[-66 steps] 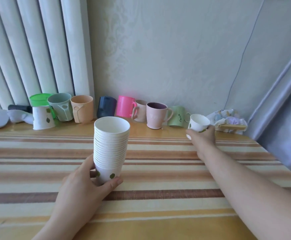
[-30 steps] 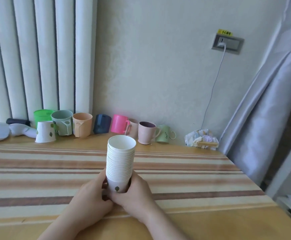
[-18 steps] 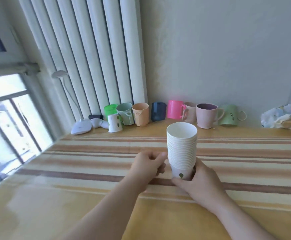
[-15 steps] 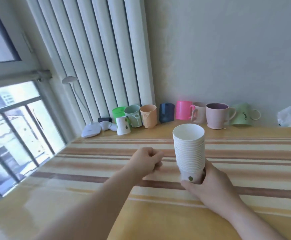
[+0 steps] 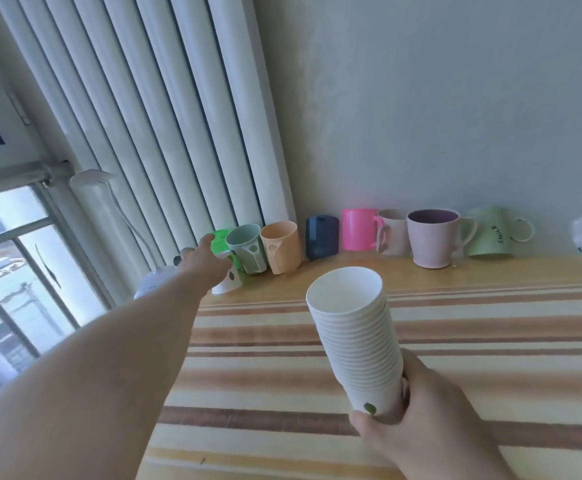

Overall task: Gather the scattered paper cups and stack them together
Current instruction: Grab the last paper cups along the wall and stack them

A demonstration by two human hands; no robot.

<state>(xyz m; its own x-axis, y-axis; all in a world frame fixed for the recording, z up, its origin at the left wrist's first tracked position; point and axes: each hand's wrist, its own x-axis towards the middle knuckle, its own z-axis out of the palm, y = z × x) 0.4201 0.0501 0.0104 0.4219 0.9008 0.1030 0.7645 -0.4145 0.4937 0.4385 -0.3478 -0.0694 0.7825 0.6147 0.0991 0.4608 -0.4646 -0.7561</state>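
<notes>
I see my right hand point(image 5: 417, 420) w/ fingers clasped round the stack of paper cups point(image 5: 355, 337) above the striped surface point(image 5: 473, 327), left hand point(image 5: 204, 259) on the lone paper cup point(image 5: 225, 282) beside the green cup point(image 5: 221, 241) & mug row, its fingers' state unclear.

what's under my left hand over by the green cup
The left hand covers the top of an upside-down white paper cup with a leaf print, beside the green cup. Only its lower edge shows; the grip itself is hidden.
</notes>
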